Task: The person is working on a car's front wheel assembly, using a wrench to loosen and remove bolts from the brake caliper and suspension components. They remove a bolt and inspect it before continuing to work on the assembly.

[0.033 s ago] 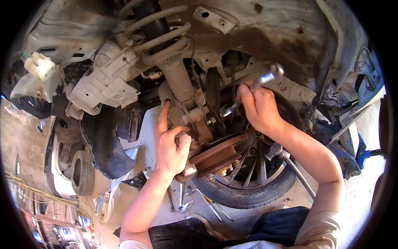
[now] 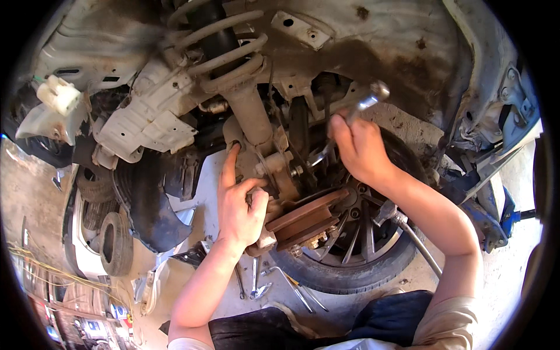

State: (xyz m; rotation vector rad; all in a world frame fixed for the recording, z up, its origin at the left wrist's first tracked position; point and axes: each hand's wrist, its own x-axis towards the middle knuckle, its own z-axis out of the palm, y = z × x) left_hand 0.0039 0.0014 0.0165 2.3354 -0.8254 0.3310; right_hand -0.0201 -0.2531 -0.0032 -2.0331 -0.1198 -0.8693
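My right hand (image 2: pixel 363 147) is closed round the shaft of a chrome wrench (image 2: pixel 367 103). The wrench's upper end sticks out above the fist, and its lower end sits close to a bolt (image 2: pixel 297 171) on the strut bracket; I cannot tell whether it is seated there. My left hand (image 2: pixel 240 214) rests against the steering knuckle and bracket below the dusty strut (image 2: pixel 251 112). Its index finger stretches up to a dark hole at the bracket's left edge; the thumb and other fingers bend loosely. Just below lies the rusty brake disc (image 2: pixel 306 216).
A wheel with its tyre (image 2: pixel 344 279) lies beneath the disc, with a hammer (image 2: pixel 402 220) across it. Spanners (image 2: pixel 255 277) and bent rods (image 2: pixel 291 287) lie on the floor. A coil spring (image 2: pixel 224 58) hangs above. Old tyres (image 2: pixel 114 244) stand left; a blue jack (image 2: pixel 506 219) stands right.
My right hand has shifted slightly left, and the wrench's upper end has swung a little left and up. The left hand has stayed in place.
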